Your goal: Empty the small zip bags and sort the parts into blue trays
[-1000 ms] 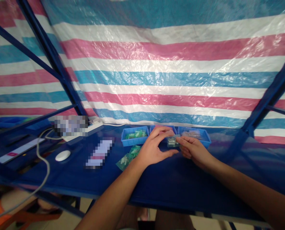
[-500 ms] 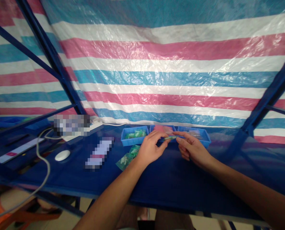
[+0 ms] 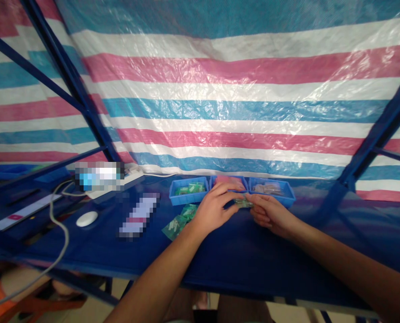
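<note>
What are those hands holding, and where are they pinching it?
A small packet. The right hand pinches its right end between thumb and fingers; the left hand is at its left end, but I can't tell whether it grips.

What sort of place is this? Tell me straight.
Probably a makeshift workshop: blue bins of small items stand on a blue bench, the right hand holds a small packet, and striped sheeting hangs behind.
</note>
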A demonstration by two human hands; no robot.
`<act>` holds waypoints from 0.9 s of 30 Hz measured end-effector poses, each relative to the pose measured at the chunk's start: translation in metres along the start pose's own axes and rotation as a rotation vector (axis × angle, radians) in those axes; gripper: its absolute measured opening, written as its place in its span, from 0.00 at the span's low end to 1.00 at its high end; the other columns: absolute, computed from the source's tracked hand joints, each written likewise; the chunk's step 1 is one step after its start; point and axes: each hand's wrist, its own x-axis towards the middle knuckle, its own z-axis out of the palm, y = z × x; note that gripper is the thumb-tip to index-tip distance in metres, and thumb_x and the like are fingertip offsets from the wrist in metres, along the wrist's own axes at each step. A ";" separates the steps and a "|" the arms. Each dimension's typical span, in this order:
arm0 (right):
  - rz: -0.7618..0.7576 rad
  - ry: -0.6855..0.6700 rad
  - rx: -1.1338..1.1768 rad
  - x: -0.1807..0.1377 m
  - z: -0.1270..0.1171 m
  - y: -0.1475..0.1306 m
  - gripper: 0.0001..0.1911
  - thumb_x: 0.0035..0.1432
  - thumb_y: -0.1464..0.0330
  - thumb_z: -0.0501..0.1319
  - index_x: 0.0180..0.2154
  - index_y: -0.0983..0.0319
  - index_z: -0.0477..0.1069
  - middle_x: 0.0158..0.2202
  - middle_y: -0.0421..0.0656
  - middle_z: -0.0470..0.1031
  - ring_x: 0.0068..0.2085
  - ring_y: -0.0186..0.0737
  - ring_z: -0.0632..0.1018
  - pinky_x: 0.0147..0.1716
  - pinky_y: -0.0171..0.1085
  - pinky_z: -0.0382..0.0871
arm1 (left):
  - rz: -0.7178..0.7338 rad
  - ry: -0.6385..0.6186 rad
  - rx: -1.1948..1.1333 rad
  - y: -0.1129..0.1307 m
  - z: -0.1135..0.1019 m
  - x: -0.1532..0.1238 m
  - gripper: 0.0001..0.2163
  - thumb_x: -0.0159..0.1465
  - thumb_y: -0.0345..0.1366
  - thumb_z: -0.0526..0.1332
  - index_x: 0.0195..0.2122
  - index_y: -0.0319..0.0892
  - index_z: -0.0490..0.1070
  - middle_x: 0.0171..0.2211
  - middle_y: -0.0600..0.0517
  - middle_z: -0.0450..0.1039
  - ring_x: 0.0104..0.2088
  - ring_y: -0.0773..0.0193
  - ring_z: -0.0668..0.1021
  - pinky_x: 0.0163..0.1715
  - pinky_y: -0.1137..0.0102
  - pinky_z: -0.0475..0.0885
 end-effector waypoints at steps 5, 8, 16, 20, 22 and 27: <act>-0.119 0.056 -0.057 -0.002 0.004 -0.002 0.22 0.64 0.47 0.67 0.36 0.58 0.68 0.17 0.29 0.58 0.14 0.27 0.54 0.11 0.28 0.47 | -0.089 0.072 -0.022 -0.003 0.003 -0.001 0.07 0.72 0.37 0.64 0.48 0.44 0.81 0.45 0.47 0.84 0.48 0.56 0.83 0.54 0.61 0.76; -0.179 0.037 -0.147 -0.003 0.003 -0.001 0.20 0.65 0.49 0.68 0.38 0.58 0.70 0.17 0.29 0.60 0.14 0.27 0.56 0.12 0.29 0.50 | -0.218 0.120 -0.051 -0.002 0.006 -0.001 0.09 0.71 0.41 0.66 0.48 0.45 0.82 0.45 0.48 0.84 0.44 0.59 0.83 0.47 0.66 0.77; -0.168 0.039 -0.195 -0.001 0.000 0.003 0.20 0.62 0.51 0.71 0.35 0.60 0.73 0.15 0.29 0.57 0.14 0.27 0.56 0.14 0.30 0.48 | -0.312 0.105 -0.174 -0.002 0.008 -0.001 0.18 0.68 0.43 0.69 0.57 0.46 0.77 0.47 0.48 0.83 0.43 0.59 0.84 0.44 0.66 0.78; -0.077 0.035 -0.024 0.002 -0.004 0.001 0.25 0.61 0.52 0.73 0.26 0.59 0.63 0.16 0.29 0.57 0.15 0.25 0.54 0.13 0.29 0.45 | -0.099 0.069 -0.093 0.004 0.001 0.002 0.24 0.63 0.41 0.74 0.60 0.47 0.76 0.62 0.42 0.75 0.62 0.50 0.77 0.59 0.57 0.75; -0.007 0.011 0.028 0.003 -0.005 0.000 0.25 0.61 0.52 0.72 0.26 0.60 0.64 0.16 0.29 0.56 0.15 0.25 0.53 0.12 0.29 0.44 | -0.019 0.052 -0.058 0.004 0.000 0.003 0.14 0.67 0.38 0.71 0.53 0.47 0.80 0.60 0.43 0.76 0.63 0.50 0.76 0.65 0.54 0.71; 0.042 0.022 0.048 0.002 -0.003 -0.003 0.24 0.63 0.47 0.68 0.36 0.63 0.76 0.16 0.28 0.54 0.15 0.25 0.51 0.12 0.29 0.42 | -0.130 0.100 0.031 -0.005 -0.007 0.000 0.09 0.73 0.39 0.63 0.51 0.45 0.80 0.44 0.47 0.83 0.45 0.59 0.83 0.51 0.64 0.78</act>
